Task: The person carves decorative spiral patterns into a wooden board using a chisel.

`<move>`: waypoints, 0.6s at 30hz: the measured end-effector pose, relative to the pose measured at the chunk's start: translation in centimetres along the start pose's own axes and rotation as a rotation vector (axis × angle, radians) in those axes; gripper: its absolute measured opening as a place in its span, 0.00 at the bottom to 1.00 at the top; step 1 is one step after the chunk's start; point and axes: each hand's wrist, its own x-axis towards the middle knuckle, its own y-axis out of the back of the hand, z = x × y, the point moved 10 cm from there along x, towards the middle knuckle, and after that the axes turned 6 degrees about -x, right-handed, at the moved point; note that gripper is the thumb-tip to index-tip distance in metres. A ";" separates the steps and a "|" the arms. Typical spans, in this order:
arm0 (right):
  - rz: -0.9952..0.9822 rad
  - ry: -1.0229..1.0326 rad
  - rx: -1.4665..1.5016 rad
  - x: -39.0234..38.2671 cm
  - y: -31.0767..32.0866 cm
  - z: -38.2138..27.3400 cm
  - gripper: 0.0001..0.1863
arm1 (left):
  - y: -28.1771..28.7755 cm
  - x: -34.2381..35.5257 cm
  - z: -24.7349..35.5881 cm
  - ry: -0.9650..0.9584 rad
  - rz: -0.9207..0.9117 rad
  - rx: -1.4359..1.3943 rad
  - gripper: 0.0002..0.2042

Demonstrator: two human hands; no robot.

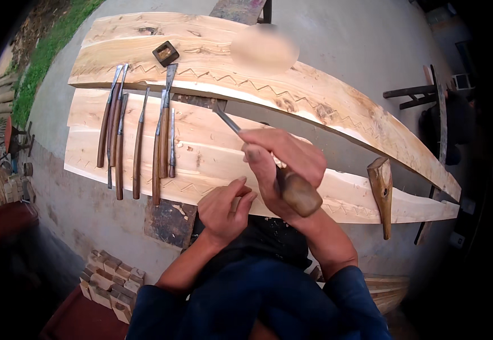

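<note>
My right hand (pixel 286 158) is closed round a chisel (pixel 229 120). Its narrow metal blade points up and to the left, and its thick rounded wooden end faces me. Below and left of it, my left hand (pixel 223 212) is loosely curled at the edge of the near plank (pixel 105 141), with nothing visible in it. Zigzag lines run along this pale plank. Several wooden-handled chisels (pixel 137 153) lie side by side across its left part. Toward its right end rests a wooden mallet (pixel 380 190), its handle over the near edge.
A second, curved plank (pixel 314 96) with a zigzag line lies beyond, across a gap. On it sit a small dark square block (pixel 165 54) and a blurred pale patch. Stacked wood blocks (pixel 110 283) stand at lower left. A dark wooden stand (pixel 410 93) is at far right.
</note>
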 end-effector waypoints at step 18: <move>0.216 -0.172 0.331 -13.8 11.8 0.9 0.34 | -10.1 -1.3 4.2 -0.249 -0.447 0.011 0.14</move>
